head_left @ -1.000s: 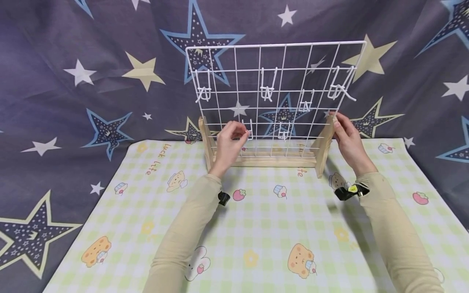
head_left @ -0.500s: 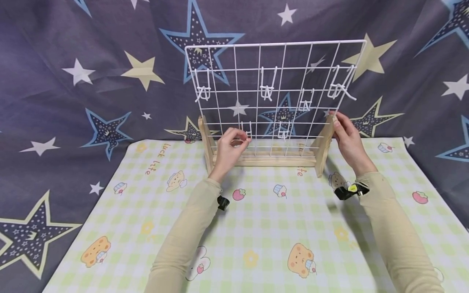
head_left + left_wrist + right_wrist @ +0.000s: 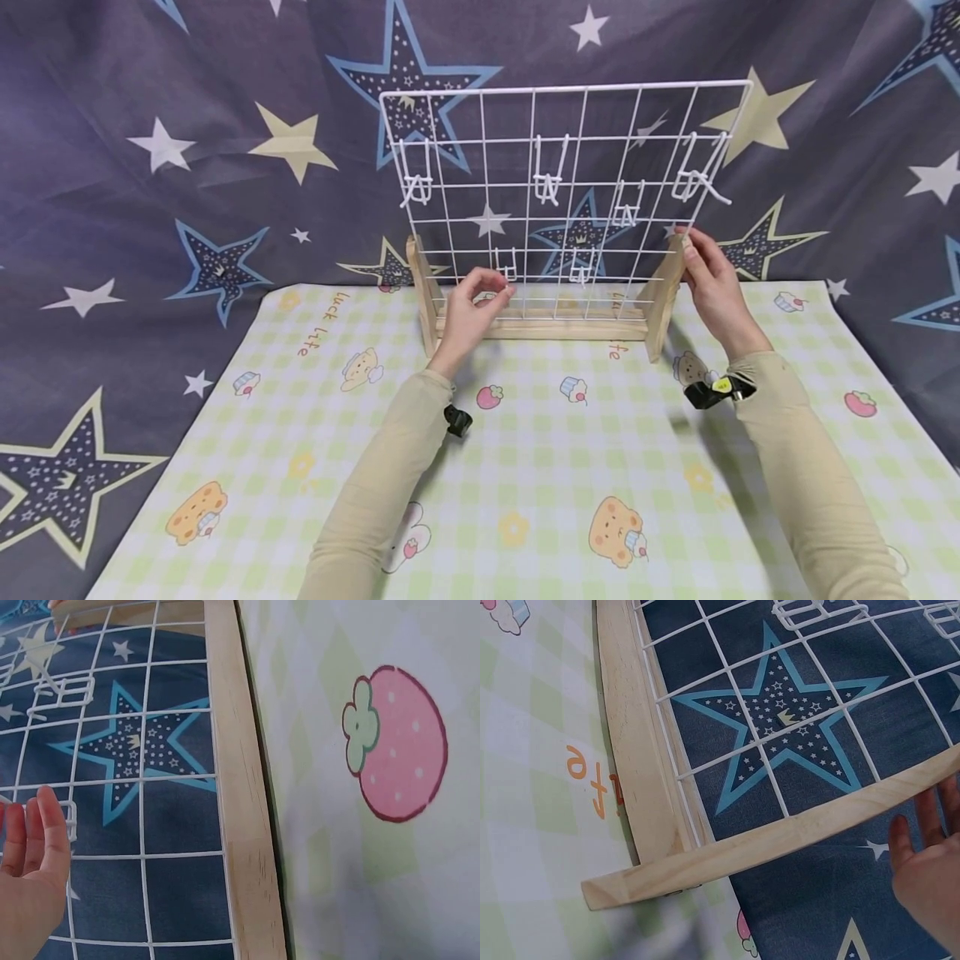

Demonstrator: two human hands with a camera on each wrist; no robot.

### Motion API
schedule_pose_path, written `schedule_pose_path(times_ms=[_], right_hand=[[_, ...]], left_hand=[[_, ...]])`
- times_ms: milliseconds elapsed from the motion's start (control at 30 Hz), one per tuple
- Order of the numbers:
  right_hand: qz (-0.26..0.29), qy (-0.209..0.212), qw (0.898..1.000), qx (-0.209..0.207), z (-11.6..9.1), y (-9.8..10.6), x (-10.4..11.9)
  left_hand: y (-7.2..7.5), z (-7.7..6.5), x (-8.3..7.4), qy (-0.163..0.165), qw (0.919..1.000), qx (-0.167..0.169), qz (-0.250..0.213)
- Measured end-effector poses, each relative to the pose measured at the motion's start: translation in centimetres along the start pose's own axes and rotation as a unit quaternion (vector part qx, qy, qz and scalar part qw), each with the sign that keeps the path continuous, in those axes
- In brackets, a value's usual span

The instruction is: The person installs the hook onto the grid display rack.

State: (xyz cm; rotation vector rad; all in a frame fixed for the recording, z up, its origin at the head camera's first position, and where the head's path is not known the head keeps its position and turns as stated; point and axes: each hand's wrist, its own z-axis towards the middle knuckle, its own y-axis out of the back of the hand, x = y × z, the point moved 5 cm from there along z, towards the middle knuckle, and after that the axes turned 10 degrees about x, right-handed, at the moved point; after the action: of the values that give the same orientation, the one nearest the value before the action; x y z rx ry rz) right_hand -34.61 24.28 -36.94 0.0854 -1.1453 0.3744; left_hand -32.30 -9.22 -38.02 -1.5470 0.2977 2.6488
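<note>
A white wire grid panel [image 3: 558, 183] stands upright in a wooden stand [image 3: 562, 330]. In the head view my left hand [image 3: 468, 317] is at the lower left of the grid, thumb and index fingertips together at the front of a small white wire hook [image 3: 506, 268]. That hook hangs on a grid wire, its prong end partly hidden by the fingers; the left wrist view shows the fingers [image 3: 49, 832] right against it. At the stand's right side, my right hand [image 3: 712, 283] grips the top of the wooden upright [image 3: 663, 300], thumb in front and fingers behind.
More white hooks hang on the grid, among them an upper left one [image 3: 417, 183], an upper middle one [image 3: 547, 179] and a lower one [image 3: 581, 268]. A checked tablecloth [image 3: 525, 467] lies under the stand. Behind it hangs a star-patterned dark curtain [image 3: 225, 83].
My left hand has moved slightly down at the lower left hook, which now hangs a little lower and shows more clearly above the fingers. My right hand has stayed on the upright.
</note>
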Motion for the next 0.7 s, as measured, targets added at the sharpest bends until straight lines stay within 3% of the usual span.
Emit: schedule_pose_path(times_ms=[233,700], right_hand=[[0.007,0.003,1.000,-0.001,-0.02,0.04,0.01],[0.012,0.004,1.000,0.000,-0.05,-0.05,-0.03]], left_hand=[[-0.27,-0.09,-0.48,-0.003,0.9988,0.019,-0.045],[-0.64,-0.12,-0.20,0.011,0.9979,0.033,-0.054]])
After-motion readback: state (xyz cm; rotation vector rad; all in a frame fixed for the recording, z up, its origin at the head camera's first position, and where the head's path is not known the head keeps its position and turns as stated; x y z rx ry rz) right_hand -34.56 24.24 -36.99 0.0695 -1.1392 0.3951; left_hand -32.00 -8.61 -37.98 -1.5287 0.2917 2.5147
